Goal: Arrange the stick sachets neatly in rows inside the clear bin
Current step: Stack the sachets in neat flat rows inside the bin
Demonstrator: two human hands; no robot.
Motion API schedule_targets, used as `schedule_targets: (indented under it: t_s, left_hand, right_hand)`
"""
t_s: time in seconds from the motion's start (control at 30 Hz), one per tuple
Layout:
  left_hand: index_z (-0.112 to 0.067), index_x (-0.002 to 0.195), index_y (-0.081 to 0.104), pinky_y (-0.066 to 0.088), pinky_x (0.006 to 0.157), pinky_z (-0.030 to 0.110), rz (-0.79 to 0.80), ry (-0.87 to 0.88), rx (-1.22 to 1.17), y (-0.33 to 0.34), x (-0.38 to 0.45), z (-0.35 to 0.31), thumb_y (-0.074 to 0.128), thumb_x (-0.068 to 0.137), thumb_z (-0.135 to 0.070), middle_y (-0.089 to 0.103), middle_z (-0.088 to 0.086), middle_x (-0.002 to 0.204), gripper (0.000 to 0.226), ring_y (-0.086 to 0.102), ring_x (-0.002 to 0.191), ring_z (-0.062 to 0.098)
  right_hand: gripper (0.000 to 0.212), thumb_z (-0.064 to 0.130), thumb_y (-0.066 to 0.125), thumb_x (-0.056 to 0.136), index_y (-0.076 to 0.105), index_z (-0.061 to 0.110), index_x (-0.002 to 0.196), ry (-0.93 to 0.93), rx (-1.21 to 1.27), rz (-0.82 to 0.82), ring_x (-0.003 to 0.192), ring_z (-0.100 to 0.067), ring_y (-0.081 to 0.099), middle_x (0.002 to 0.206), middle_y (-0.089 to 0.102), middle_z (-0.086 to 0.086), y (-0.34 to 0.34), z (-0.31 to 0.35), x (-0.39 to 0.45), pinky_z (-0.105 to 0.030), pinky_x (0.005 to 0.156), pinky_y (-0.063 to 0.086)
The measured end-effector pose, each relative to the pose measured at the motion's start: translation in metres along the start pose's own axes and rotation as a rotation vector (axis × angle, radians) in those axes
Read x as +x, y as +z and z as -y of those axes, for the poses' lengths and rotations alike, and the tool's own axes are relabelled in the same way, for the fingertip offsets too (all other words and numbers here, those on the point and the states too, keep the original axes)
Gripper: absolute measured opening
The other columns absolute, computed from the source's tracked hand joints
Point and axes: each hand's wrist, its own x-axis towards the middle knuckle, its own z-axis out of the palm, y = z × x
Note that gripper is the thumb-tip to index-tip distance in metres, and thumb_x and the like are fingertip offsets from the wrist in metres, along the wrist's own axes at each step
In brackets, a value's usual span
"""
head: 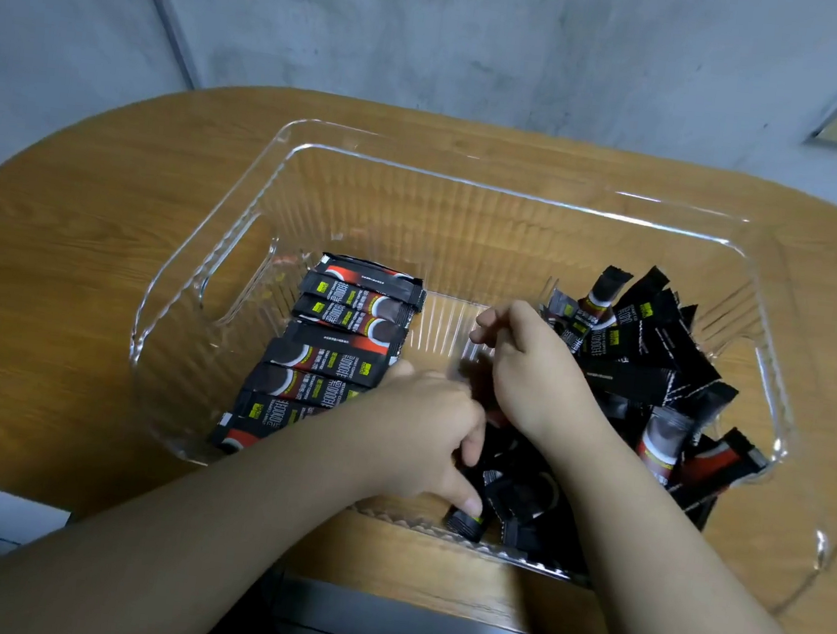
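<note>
presently, clear ribbed plastic bin [472,178] | one neat row of black-and-red stick sachets [335,349] done at left | loose heap [659,363] left | left hand [421,420] fingers grasping sachets | right hand [529,370] curled, contents unclear

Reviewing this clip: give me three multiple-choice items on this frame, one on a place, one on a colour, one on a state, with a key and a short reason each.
1. Where in the clear bin does the neat row of sachets lie?
A. left side
B. right side
C. outside, on the table

2. What is the main colour of the sachets?
A. white
B. black
C. blue

3. How do the sachets on the bin's right side lie?
A. flat in an even row
B. in a loose pile, at mixed angles
C. stacked in a closed box

Key: 1 A, the row runs along the left wall; 2 B, the wrappers are black with red and yellow marks; 3 B, the loose pile has sticks pointing many ways behind the right hand.
</note>
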Motion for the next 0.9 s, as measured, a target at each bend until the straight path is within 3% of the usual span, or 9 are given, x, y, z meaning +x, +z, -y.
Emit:
schedule_targets:
  t_s: [0.13,0.23,0.37,0.43,0.6,0.73,0.83,0.9]
  left_hand:
    - [-0.026,0.082,0.058,0.023,0.082,0.032,-0.037,0.003,0.05,0.003,-0.001,0.0,0.07,0.066,-0.062,0.049,-0.012,0.087,0.041,0.036,0.091,0.009]
    - [-0.024,0.075,0.049,0.023,0.08,0.033,-0.092,-0.003,0.115,0.006,0.0,-0.002,0.067,0.062,-0.067,0.05,-0.009,0.085,0.049,0.036,0.09,0.011]
    - [-0.022,0.079,0.051,0.023,0.079,0.033,-0.113,-0.043,0.139,0.006,0.0,0.0,0.067,0.063,-0.066,0.047,-0.01,0.085,0.048,0.033,0.089,0.013]
    - [-0.024,0.081,0.051,0.022,0.079,0.033,-0.123,-0.066,0.142,0.003,-0.001,0.003,0.066,0.067,-0.063,0.044,-0.011,0.086,0.044,0.031,0.09,0.012]
    - [-0.024,0.09,0.054,0.023,0.083,0.033,-0.177,-0.06,0.156,0.003,-0.003,0.007,0.064,0.076,-0.056,0.044,-0.01,0.093,0.036,0.036,0.099,0.014]
    - [-0.026,0.091,0.042,0.025,0.084,0.031,-0.23,-0.052,0.084,0.003,0.0,0.001,0.064,0.076,-0.056,0.04,-0.011,0.096,0.04,0.036,0.1,0.013]
    - [-0.024,0.102,0.044,0.027,0.087,0.031,-0.241,-0.042,0.041,-0.003,0.008,0.001,0.064,0.079,-0.053,0.044,-0.01,0.105,0.042,0.039,0.105,0.013]
    - [-0.02,0.104,0.049,0.029,0.085,0.031,-0.191,-0.032,-0.04,-0.007,0.012,0.001,0.063,0.083,-0.046,0.046,-0.01,0.096,0.037,0.042,0.101,0.017]
  right_hand:
    - [0.028,0.0,0.03,0.092,0.049,0.021,0.088,0.042,0.085,-0.042,0.078,-0.015,0.056,0.096,0.062,0.0,-0.004,0.004,0.001,-0.032,0.072,0.043]
    - [0.032,0.0,0.028,0.092,0.047,0.026,0.086,0.085,0.148,-0.07,0.094,-0.019,0.059,0.097,0.063,0.002,-0.007,0.005,0.002,-0.029,0.079,0.045]
    - [0.027,0.002,0.029,0.095,0.046,0.021,0.092,0.15,0.261,-0.066,0.085,-0.013,0.054,0.09,0.061,0.006,-0.01,0.008,0.001,-0.01,0.047,0.04]
    - [0.023,0.002,0.029,0.097,0.047,0.017,0.097,0.179,0.315,-0.079,0.087,-0.014,0.053,0.094,0.061,0.002,-0.012,0.01,0.001,-0.008,0.042,0.038]
    - [0.02,0.004,0.03,0.098,0.047,0.014,0.102,0.188,0.327,-0.104,0.083,-0.015,0.054,0.098,0.062,-0.002,-0.012,0.01,0.002,-0.005,0.044,0.039]
    - [0.02,0.006,0.03,0.099,0.047,0.016,0.101,0.188,0.32,-0.125,0.079,-0.016,0.055,0.097,0.064,0.0,-0.011,0.007,0.003,-0.005,0.046,0.04]
    - [0.02,0.007,0.031,0.099,0.048,0.016,0.102,0.186,0.326,-0.14,0.087,-0.015,0.057,0.097,0.066,-0.001,-0.011,0.007,0.004,-0.011,0.053,0.043]
    - [0.02,0.007,0.031,0.099,0.048,0.016,0.104,0.191,0.344,-0.139,0.092,-0.013,0.058,0.096,0.066,0.0,-0.011,0.007,0.005,-0.017,0.061,0.044]
